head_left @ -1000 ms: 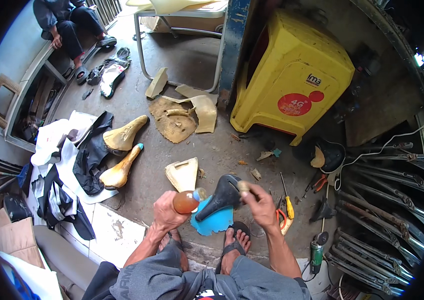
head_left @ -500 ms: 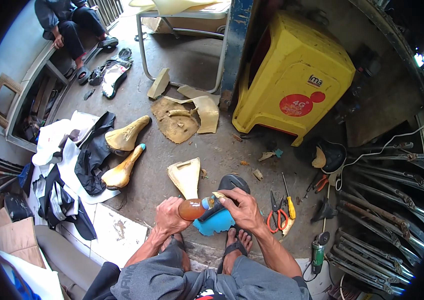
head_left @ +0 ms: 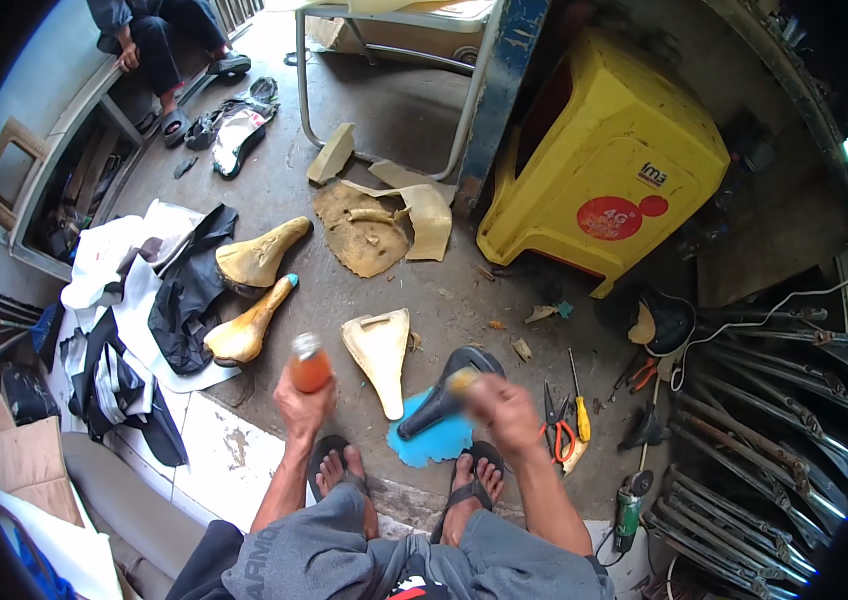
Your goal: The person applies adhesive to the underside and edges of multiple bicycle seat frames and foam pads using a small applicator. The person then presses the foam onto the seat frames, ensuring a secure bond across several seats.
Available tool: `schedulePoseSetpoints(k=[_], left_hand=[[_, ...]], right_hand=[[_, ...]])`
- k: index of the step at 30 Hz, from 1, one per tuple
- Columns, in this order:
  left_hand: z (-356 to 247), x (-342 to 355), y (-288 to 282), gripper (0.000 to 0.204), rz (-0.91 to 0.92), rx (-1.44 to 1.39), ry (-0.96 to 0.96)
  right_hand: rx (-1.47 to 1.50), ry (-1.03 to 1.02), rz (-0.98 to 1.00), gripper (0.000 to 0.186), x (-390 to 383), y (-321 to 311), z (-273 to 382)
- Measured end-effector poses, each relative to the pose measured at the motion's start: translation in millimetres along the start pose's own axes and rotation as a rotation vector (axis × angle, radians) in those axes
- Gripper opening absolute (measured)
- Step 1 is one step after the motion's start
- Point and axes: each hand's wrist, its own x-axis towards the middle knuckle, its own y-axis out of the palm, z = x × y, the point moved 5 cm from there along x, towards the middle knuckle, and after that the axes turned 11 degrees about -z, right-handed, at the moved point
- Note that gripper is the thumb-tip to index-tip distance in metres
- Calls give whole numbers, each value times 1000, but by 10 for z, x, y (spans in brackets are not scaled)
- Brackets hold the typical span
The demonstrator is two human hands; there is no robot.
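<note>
My left hand [head_left: 299,400] is closed round a bottle of amber liquid [head_left: 311,365], raised left of the cream saddle-shaped pad [head_left: 377,350]. Over the black bicycle saddle [head_left: 424,408], my right hand [head_left: 504,420] pinches a small yellowish piece [head_left: 463,383], blurred by motion. That saddle rests on a torn light-blue sheet [head_left: 434,446] on the floor. Orange-handled scissors [head_left: 564,438] and a yellow-handled screwdriver [head_left: 581,416] lie just right of my right hand. Two tan saddle pieces, one upper [head_left: 254,252] and one lower [head_left: 249,330], lie at left among fabric scraps [head_left: 184,300].
A yellow plastic stool [head_left: 609,160] stands at back right beside a blue post [head_left: 499,100]. Several metal tubes [head_left: 744,420] and an angle grinder [head_left: 630,510] are at right. Cut foam [head_left: 364,230] lies behind the pad. A seated person's legs [head_left: 164,60] show at upper left.
My left hand has moved left and tilted the bottle upright. My right hand came to the bottle's mouth, then moved away rightward to above the saddle.
</note>
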Motion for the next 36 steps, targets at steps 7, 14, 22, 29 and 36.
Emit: schedulePoseSetpoints(k=[7, 14, 22, 29, 36], left_hand=[[173, 206, 85, 42, -126, -415, -101], [353, 348, 397, 64, -94, -386, -116], [390, -177, 320, 85, -243, -25, -241], [322, -541, 904, 58, 368, -97, -388], [364, -503, 1126, 65, 447, -410, -636]], right_hand=[[519, 128, -279, 22, 120, -647, -268], [38, 110, -83, 29, 665, 77, -272], [-1127, -580, 44, 27, 1694, 967, -466], [-1659, -662, -132, 26, 1794, 1230, -989], [-1577, -864, 82, 19, 1641, 1255, -963]])
